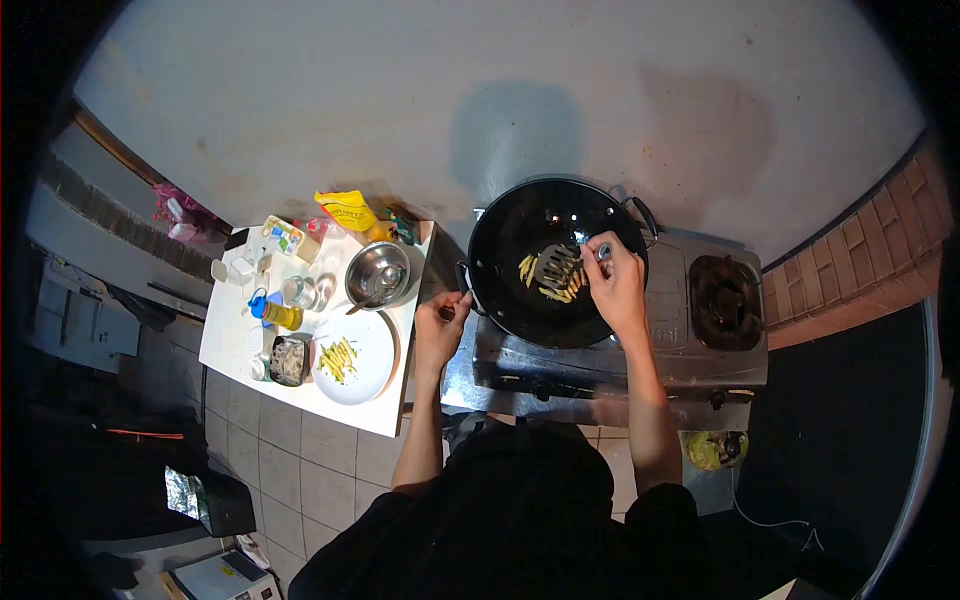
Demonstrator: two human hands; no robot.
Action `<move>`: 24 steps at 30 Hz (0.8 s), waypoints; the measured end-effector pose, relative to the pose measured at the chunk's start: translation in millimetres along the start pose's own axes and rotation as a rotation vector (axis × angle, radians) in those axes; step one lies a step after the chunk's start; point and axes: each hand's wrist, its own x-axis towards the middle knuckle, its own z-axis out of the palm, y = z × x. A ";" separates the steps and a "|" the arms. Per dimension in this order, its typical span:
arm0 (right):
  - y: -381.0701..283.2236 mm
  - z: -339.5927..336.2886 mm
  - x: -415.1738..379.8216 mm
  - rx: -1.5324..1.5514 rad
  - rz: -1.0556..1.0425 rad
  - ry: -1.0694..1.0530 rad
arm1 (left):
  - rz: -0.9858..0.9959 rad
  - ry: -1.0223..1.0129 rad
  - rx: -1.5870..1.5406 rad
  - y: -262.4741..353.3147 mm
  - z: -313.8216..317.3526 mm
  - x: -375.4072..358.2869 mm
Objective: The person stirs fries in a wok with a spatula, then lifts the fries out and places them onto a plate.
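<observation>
A black wok (510, 310) sits on the left side of the gas stove, with pale yellow strips that look like cut potato (556, 294) at its bottom. My right hand (617, 282) is closed around the handle of a dark slotted spatula (555, 268), whose blade rests among the strips. At the wok's left rim, my left hand (442, 325) has its fingers closed at the wok's side handle (464, 281). Part of that grip is hidden by the fingers.
Left of the stove, a white table (345, 415) bears a plate (375, 385) with more strips, a steel bowl (361, 262), a yellow bottle with blue cap (283, 316), jars and a yellow bag (348, 210). An uncovered burner (725, 300) lies at the right.
</observation>
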 end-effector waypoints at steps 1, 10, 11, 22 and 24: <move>2.8 2.6 -0.9 0.023 0.002 0.011 | -0.053 -0.037 0.015 3.0 -1.8 -0.5; 3.6 7.3 -3.5 0.067 -0.014 0.024 | -0.069 -0.037 0.016 4.8 -1.3 -0.5; 4.9 8.4 -3.4 0.072 -0.029 0.043 | -0.014 -0.006 0.002 1.1 -0.2 -0.7; -3.2 6.1 1.5 0.056 -0.028 -0.068 | -0.115 -0.056 0.023 6.3 -2.6 -1.7; -2.8 6.2 0.9 0.057 -0.039 -0.067 | -0.118 -0.052 0.022 5.6 -2.8 -2.2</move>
